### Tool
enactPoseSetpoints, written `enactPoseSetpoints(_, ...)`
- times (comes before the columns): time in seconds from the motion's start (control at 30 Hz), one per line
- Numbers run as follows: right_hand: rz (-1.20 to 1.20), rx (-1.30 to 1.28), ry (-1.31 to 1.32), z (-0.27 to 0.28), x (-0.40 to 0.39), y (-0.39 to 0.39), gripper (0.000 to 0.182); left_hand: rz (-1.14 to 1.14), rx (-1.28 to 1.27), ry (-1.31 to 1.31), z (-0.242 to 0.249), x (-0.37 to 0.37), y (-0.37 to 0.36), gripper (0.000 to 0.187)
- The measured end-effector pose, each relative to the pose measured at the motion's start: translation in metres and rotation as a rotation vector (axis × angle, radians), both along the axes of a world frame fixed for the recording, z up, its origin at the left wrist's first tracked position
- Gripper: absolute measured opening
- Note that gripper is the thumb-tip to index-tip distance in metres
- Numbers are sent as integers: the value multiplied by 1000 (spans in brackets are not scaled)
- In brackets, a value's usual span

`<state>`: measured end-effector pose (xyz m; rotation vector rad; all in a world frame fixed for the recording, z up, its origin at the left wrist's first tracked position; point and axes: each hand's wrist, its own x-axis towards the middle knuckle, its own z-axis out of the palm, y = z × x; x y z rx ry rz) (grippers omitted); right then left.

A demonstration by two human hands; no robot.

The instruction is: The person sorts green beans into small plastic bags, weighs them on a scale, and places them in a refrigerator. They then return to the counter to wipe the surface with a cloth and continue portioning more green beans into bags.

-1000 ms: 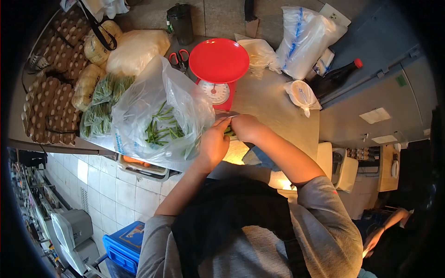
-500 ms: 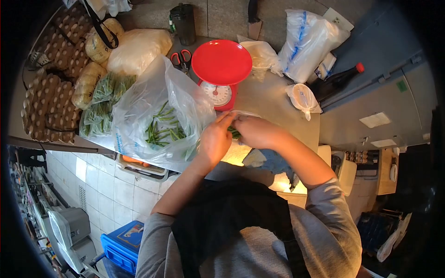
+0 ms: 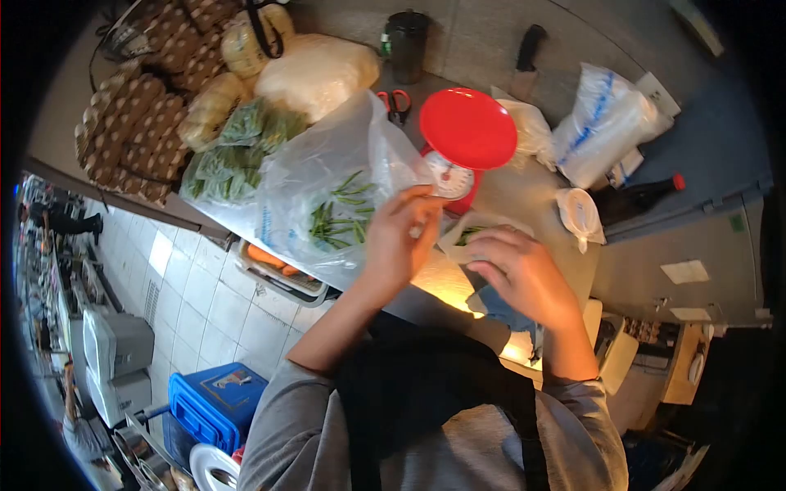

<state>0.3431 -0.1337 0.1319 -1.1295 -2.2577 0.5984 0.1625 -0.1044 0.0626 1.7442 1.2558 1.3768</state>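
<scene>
on the metal worktop (image 3: pixel 528 200), the largest thing in our work is the clear plastic bag (image 3: pixel 307 164), lying wide with loose green beans (image 3: pixel 332 227) showing inside it. those beans are the part that looks left to do, though we cannot count them through the film. left of it sit the small bagged greens (image 3: pixel 229 168), bunched together and, as we judge it, already done. so we seem partway along, with some portions packed and a fair share loose.

beyond our hands stands the red kitchen scale (image 3: pixel 449 176), its round pan tilted in our view. our left hand (image 3: pixel 399 241) is raised between the big bag and the scale, fingers bent and partly curled; a pale spot shows among them, and we cannot tell whether it holds anything. our right hand (image 3: pixel 520 270) is half open, thumb apart from the fingers, with no firm grip that we can see. it is over the small plastic bag (image 3: pixel 453 247), where a few bean pieces (image 3: pixel 468 235) show; this portion looks unfinished, and we cannot tell whether our fingertips touch it.
</scene>
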Motion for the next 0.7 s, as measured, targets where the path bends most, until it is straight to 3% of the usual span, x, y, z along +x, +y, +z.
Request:
enactPoseSetpoints(0.03, 75, -31, 65, -1, -15, 4, 16, 172, 176, 173, -9, -22, 6, 20)
enactPoseSetpoints(0.1, 216, -95, 191, -7, -47, 15, 19, 417, 256, 358, -17, -70, 7, 20)
enactPoseSetpoints(0.17, 268, -160, 213, -29, -90, 34, 17, 562, 108, 582, -47, -111, 9, 21)
enactPoseSetpoints(0.23, 279, -169, 242, -79, -137, 57, 17, 632, 34, 865, -73, -135, 7, 35)
enactPoseSetpoints(0.27, 256, -23, 189, -121, -153, 66, 18, 646, -74, 894, -85, -144, 6, 42)
enactPoseSetpoints(0.3, 235, 119, 135, -155, -164, 72, 18, 660, -187, 919, -96, -152, 3, 50)
enactPoseSetpoints(0.4, 489, -149, -577, -188, -156, 79, 19, 655, -422, 926, -112, -183, -4, 66)
enactPoseSetpoints(0.43, 373, -244, -509, -175, -155, 77, 19, 643, -490, 915, -114, -189, -10, 70)
enactPoseSetpoints(0.53, 168, -440, -368, -150, -165, 77, 21, 563, -353, 792, -115, -195, -19, 66)
enactPoseSetpoints(0.6, 249, -455, -371, -153, -187, 91, 23, 512, -333, 626, -117, -197, -13, 65)
enactPoseSetpoints(0.7, 312, -186, -216, -139, -229, 90, 24, 440, -195, 531, -109, -199, -3, 63)
